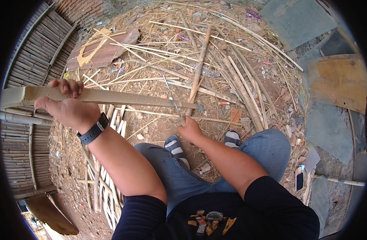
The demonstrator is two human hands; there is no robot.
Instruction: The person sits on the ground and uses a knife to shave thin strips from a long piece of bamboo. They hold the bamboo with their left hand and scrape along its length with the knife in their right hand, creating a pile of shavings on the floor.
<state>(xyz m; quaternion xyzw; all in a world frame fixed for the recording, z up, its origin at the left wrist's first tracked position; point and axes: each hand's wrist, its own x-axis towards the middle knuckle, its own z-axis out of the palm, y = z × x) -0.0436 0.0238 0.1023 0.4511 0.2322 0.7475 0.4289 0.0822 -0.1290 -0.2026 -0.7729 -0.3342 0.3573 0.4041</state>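
A long pale split bamboo piece [127, 98] runs level across the left half of the view, its broad end at the far left. My left hand [73, 106] grips it near that end, thumb below and fingers over the top. In my closed right hand [190, 130] is the handle of a long, thin-bladed knife [167, 86]. The blade points up and away and meets the bamboo near its narrow right end. Whether the edge has cut into it, I cannot tell.
Bamboo strips and poles [203, 60] litter the ground ahead. A bundle of pale strips [107, 188] lies left of my legs. A bamboo slat wall [31, 56] stands at left; grey sheets [327, 124] and a phone [299, 179] lie at right.
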